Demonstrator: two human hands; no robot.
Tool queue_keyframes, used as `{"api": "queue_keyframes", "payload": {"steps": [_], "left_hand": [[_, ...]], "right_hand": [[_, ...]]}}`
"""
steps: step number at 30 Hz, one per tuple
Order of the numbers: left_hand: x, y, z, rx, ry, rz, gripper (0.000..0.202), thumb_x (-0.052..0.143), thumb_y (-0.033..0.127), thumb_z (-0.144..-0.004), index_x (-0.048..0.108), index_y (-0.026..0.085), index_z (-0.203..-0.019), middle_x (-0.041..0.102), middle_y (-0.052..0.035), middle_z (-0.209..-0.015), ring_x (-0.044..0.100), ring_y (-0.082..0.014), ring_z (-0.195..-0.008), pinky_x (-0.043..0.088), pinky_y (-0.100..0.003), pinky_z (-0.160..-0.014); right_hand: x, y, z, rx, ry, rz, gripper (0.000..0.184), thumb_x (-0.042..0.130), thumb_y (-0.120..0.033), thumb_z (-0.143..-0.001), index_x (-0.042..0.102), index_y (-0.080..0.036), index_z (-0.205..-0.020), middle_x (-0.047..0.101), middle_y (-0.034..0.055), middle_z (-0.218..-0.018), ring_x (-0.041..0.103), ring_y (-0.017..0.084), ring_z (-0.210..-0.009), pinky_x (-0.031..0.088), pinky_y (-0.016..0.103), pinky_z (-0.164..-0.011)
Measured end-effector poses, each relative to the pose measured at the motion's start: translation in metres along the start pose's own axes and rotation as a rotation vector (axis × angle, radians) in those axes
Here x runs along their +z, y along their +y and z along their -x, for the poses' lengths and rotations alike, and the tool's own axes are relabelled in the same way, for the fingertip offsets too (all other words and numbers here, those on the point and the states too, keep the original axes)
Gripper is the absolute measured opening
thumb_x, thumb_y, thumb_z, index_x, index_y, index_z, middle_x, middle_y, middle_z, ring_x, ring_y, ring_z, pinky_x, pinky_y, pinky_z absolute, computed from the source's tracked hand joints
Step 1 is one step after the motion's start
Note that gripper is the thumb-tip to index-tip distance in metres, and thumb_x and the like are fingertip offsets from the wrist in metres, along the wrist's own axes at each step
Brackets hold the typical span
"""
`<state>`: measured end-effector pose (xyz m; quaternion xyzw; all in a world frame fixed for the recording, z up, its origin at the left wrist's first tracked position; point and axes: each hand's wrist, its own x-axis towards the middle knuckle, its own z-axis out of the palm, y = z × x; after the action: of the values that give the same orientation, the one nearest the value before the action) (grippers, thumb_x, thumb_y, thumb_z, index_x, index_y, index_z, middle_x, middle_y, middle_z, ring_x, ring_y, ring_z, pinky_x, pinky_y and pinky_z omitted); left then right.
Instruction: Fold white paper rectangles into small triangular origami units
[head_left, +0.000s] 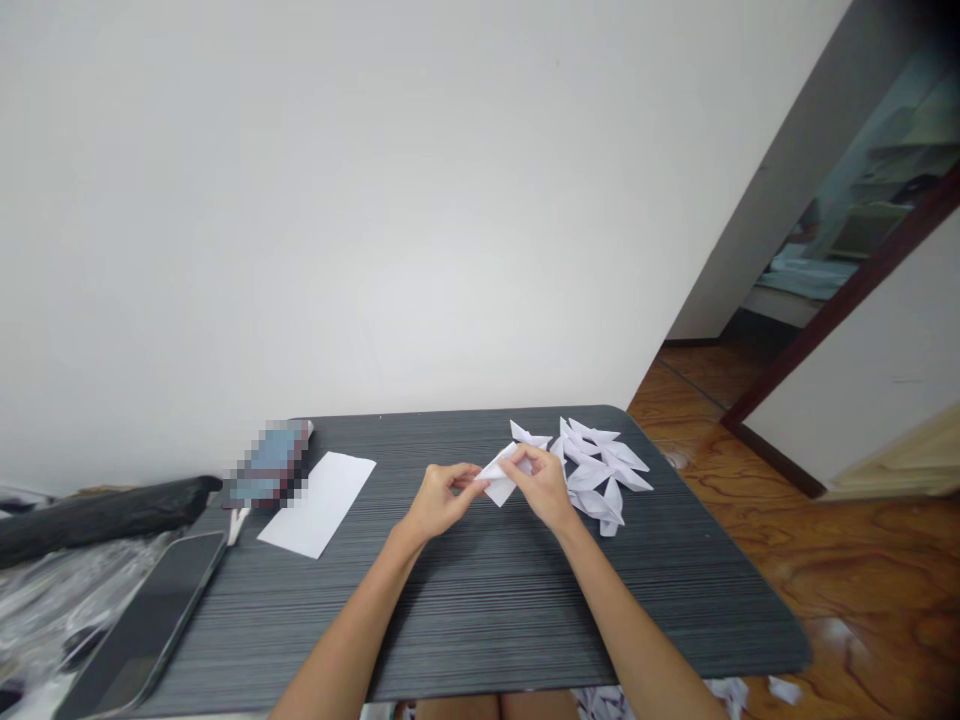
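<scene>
White paper piece (500, 478), partly folded, pinched above table (480, 610) centre: left hand (439, 500) grip closed on left corner, right hand (541, 485) grip closed on top edge. Folded paper pile (600, 470) just right. Flat sheet (319, 502), phone (142, 630) left.

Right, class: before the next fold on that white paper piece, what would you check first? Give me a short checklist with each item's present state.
1. Both hands on the piece: left hand and right hand each pinch the folded paper piece. Ok.
2. Piece is held over the table, not off its edge. Ok.
3. Crease sharp and corners aligned: too small to see. Cannot tell.
4. Pile of finished folded pieces lies just right of the right hand, close to it. Ok, but tight.
5. Flat white sheet lies to the left, apart from the hands. Ok.
6. Phone overhangs the table's left edge. Not ok.
</scene>
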<state>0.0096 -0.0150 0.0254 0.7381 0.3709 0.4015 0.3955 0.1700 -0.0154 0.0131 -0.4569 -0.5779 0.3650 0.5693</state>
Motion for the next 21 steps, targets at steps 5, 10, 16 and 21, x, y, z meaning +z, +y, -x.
{"api": "queue_keyframes", "payload": {"steps": [5, 10, 16, 21], "left_hand": [[0.004, -0.004, -0.002, -0.141, 0.036, 0.209, 0.023, 0.054, 0.033, -0.072, 0.060, 0.011, -0.073, 0.066, -0.0056, -0.065, 0.063, -0.0182, -0.058, 0.050, -0.027, -0.058], [0.002, -0.003, -0.005, -0.212, 0.112, 0.288, 0.023, 0.058, 0.033, -0.069, 0.058, 0.009, -0.072, 0.065, -0.0051, -0.058, 0.063, -0.0182, -0.056, 0.049, -0.026, -0.055], [0.003, -0.002, -0.005, -0.213, 0.111, 0.310, 0.025, 0.058, 0.035, -0.068, 0.058, 0.010, -0.071, 0.065, -0.0053, -0.059, 0.063, -0.0185, -0.056, 0.049, -0.027, -0.055], [0.003, -0.006, -0.006, -0.219, 0.082, 0.365, 0.025, 0.058, 0.033, -0.069, 0.058, 0.008, -0.073, 0.066, -0.0067, -0.058, 0.063, -0.0186, -0.055, 0.049, -0.027, -0.054]], "right_hand": [[0.001, 0.003, -0.002, 0.029, 0.001, -0.050, 0.016, 0.060, -0.029, -0.065, 0.050, -0.016, -0.061, 0.053, -0.0008, -0.064, 0.051, 0.012, -0.060, 0.041, 0.022, -0.055], [0.003, 0.004, -0.003, 0.198, -0.001, -0.322, 0.069, 0.069, -0.024, -0.053, 0.034, -0.027, -0.112, 0.056, -0.0012, -0.081, 0.057, 0.013, -0.065, 0.047, 0.026, -0.060], [0.010, 0.008, -0.001, 0.259, -0.059, -0.419, 0.085, 0.069, -0.024, -0.055, 0.021, -0.026, -0.125, 0.058, -0.0030, -0.067, 0.058, 0.014, -0.056, 0.048, 0.029, -0.058], [0.008, 0.008, -0.002, 0.225, -0.078, -0.395, 0.079, 0.065, -0.028, -0.061, 0.022, -0.026, -0.127, 0.058, -0.0047, -0.060, 0.055, 0.012, -0.048, 0.045, 0.024, -0.051]]}}
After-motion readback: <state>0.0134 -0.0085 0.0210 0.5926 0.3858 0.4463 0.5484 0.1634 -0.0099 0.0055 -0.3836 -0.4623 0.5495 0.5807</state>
